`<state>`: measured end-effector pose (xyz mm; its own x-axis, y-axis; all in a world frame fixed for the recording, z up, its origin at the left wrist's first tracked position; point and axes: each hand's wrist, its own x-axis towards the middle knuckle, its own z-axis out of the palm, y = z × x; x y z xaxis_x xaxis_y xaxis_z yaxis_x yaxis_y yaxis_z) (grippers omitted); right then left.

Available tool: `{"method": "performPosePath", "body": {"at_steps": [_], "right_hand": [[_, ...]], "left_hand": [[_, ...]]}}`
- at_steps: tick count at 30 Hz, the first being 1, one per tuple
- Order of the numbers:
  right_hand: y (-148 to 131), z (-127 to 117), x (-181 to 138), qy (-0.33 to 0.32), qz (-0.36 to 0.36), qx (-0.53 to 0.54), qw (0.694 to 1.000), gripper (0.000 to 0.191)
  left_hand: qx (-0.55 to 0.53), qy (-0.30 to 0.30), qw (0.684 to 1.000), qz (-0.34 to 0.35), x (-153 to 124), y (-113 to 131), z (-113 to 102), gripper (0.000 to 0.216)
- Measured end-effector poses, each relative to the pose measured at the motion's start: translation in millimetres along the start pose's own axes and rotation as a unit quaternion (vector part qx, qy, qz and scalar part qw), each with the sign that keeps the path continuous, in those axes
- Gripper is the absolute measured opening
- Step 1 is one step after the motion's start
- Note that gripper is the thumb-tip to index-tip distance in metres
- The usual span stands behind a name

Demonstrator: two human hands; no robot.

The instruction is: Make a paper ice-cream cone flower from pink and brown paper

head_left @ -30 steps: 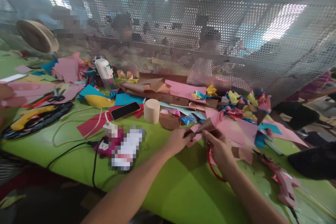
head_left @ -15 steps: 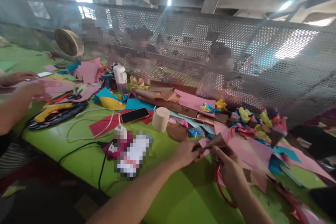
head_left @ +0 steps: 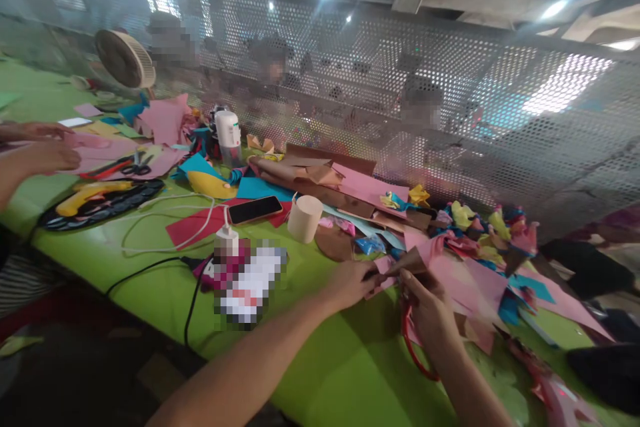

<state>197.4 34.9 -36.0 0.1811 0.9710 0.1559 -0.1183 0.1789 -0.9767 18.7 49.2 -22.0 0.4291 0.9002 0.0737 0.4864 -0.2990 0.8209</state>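
Observation:
My left hand (head_left: 354, 284) pinches the edge of a folded brown paper piece (head_left: 414, 263) above the table. On the right side of that paper, my right hand (head_left: 429, 307) is closed, thumb pressed on it. A red loop (head_left: 409, 340), which looks like a scissors handle, hangs under the right palm; its other end is hidden. Just beyond the hands lie a pink paper sheet (head_left: 467, 287) and a blue crumpled piece (head_left: 371, 244). A cream roll of tape (head_left: 305, 219) stands upright left of them.
A blurred-out phone (head_left: 253, 287), a dark phone (head_left: 255, 209), a white charger (head_left: 227, 240) and cables lie to the left. A glue gun (head_left: 547, 373) seems to lie at right. Another person's hands (head_left: 45, 153) handle pink paper. A perforated metal screen (head_left: 320, 73) stands behind.
The view has shifted slightly, with the table's things a little higher and further left. Both my hands keep their hold on the brown paper. The other person's hand has moved a little.

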Motion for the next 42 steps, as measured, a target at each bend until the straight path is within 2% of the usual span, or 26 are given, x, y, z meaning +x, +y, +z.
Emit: {"method": "performPosePath", "body": {"at_steps": [8,11,14,16,18,20,22,26,33,39,42], "right_hand": [[-6.8,9.7,-0.3,-0.008,-0.002,0.016,1.000,0.015],[-11.8,10.5,2.0,-0.005,-0.009,0.028,1.000,0.016],[-18.7,10.2,5.6,0.033,-0.034,0.023,0.999,0.018],[-23.3,10.4,7.7,0.039,-0.049,0.005,0.998,0.019],[-26.7,11.7,8.6,0.017,-0.058,-0.016,0.998,0.020],[-28.4,14.3,8.1,-0.004,-0.061,-0.027,0.998,0.022],[-28.8,18.2,6.2,-0.020,-0.058,-0.028,0.998,0.024],[-27.5,26.8,0.6,-0.042,-0.039,-0.018,0.998,0.027],[-27.1,29.8,-3.3,-0.050,-0.052,-0.046,0.996,0.029],[-26.7,30.2,-3.4,-0.063,-0.049,-0.008,0.997,0.030],[-31.1,25.6,-3.4,-0.039,-0.062,-0.018,0.997,0.036]], "left_hand": [[-0.001,-0.032,0.999,0.005,3.3,2.3,-4.8,0.033],[0.057,-0.025,0.998,-0.004,3.6,3.6,-4.8,0.036],[0.112,-0.025,0.993,0.000,3.0,5.2,-3.5,0.033],[0.090,-0.012,0.996,0.009,2.9,6.2,-3.3,0.027],[0.030,0.031,0.999,0.017,3.3,6.7,-4.1,0.022],[-0.042,0.073,0.996,0.036,4.3,6.6,-5.0,0.030],[-0.096,0.082,0.990,0.064,5.1,6.0,-4.8,0.039],[-0.133,0.057,0.986,0.086,5.4,4.2,-1.0,0.034],[-0.089,0.070,0.993,0.045,5.0,2.1,-4.3,0.022],[-0.156,0.042,0.986,0.039,8.0,-1.7,-3.4,0.031],[-0.183,0.036,0.982,0.018,8.5,-3.6,-1.1,0.039]]}}
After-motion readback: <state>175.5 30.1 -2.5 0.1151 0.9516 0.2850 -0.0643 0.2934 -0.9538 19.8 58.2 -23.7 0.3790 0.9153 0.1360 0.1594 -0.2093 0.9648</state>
